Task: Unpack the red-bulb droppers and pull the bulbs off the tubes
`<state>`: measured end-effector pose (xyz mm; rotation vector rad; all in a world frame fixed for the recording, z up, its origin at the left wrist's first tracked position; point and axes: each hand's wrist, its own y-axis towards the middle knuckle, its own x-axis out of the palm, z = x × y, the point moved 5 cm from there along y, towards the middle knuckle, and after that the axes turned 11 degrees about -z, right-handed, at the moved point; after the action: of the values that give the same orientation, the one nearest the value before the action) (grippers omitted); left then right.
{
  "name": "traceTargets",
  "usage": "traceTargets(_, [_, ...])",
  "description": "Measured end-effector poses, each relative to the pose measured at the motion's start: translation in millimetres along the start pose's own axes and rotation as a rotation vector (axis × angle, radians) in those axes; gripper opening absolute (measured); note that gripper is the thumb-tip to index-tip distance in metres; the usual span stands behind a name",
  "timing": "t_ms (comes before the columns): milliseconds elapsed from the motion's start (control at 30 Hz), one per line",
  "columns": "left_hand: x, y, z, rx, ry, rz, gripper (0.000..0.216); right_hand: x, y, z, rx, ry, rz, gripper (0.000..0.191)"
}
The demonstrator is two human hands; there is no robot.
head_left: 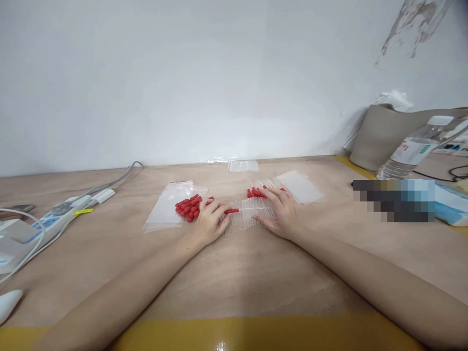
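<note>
My left hand (211,223) is closed at the red end of a dropper (231,211), a red rubber bulb on a thin clear tube. The tube points right, over a row of loose clear tubes (245,220). A pile of red rubber bulbs (188,208) lies just left of my left hand, partly hidden by it. My right hand (281,213) rests over the right end of the clear tubes, thumb and fingers apart. Beyond its fingertips is a group of red-bulbed droppers (255,192), their clear tubes pointing away; my fingers hide some of them.
Clear plastic bags lie left (164,209), right (300,186) and at the back (243,166). A power strip (47,224) with cables stands at the left. On the right are a water bottle (409,151), a grey bin (375,136), a blue-white packet (451,202) and a blurred-out patch.
</note>
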<state>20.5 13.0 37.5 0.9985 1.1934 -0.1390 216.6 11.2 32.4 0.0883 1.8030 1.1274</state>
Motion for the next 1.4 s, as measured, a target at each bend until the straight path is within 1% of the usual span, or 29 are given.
traceTargets(100, [3, -2, 4, 0.03, 0.004, 0.026, 0.012, -1, 4, -6, -0.043, -0.041, -0.068, 0.032])
traceTargets(167, [3, -2, 6, 0.038, 0.008, 0.041, 0.012, 0, 7, -12, -0.084, -0.072, -0.137, 0.023])
traceTargets(267, [3, -3, 7, 0.033, 0.021, 0.043, 0.011, 4, 9, -20, -0.143, -0.106, -0.192, 0.024])
traceTargets(400, [2, -3, 9, 0.042, 0.008, 0.001, 0.012, 14, 8, -28, -0.2, -0.097, -0.188, 0.024])
traceTargets(500, [5, -2, 14, 0.092, 0.017, -0.051, 0.02, 21, 5, -29, -0.211, -0.074, -0.193, 0.024])
traceTargets(567, [7, 0, 18, 0.147, 0.034, -0.064, 0.023, 23, 4, -29, -0.223, -0.061, -0.197, 0.024])
traceTargets(667, [8, 3, 22, 0.202, 0.081, -0.062, 0.016, 22, 4, -30, -0.246, -0.042, -0.189, 0.023])
traceTargets(733, [9, 4, 23, 0.219, 0.136, -0.085, 0.014, 20, 4, -31, -0.268, -0.039, -0.184, 0.022])
traceTargets(833, [7, 5, 26, 0.238, 0.19, -0.125, 0.019, 17, 4, -35, -0.325, -0.065, -0.161, 0.022])
traceTargets(967, [3, 3, 29, 0.238, 0.19, -0.159, 0.023, 11, 2, -39, -0.388, -0.12, -0.11, 0.021])
traceTargets(1233, [-4, -1, 36, 0.269, 0.205, -0.16, 0.024, -1, -3, -46, -0.448, -0.166, -0.071, 0.021])
traceTargets(1300, [-4, -2, 36, 0.257, 0.209, -0.154, 0.025, 0, -5, -44, -0.437, -0.161, -0.091, 0.023])
traceTargets(1400, [-6, -5, 30, 0.234, 0.194, -0.127, 0.024, 2, -7, -36, -0.389, -0.123, -0.164, 0.03])
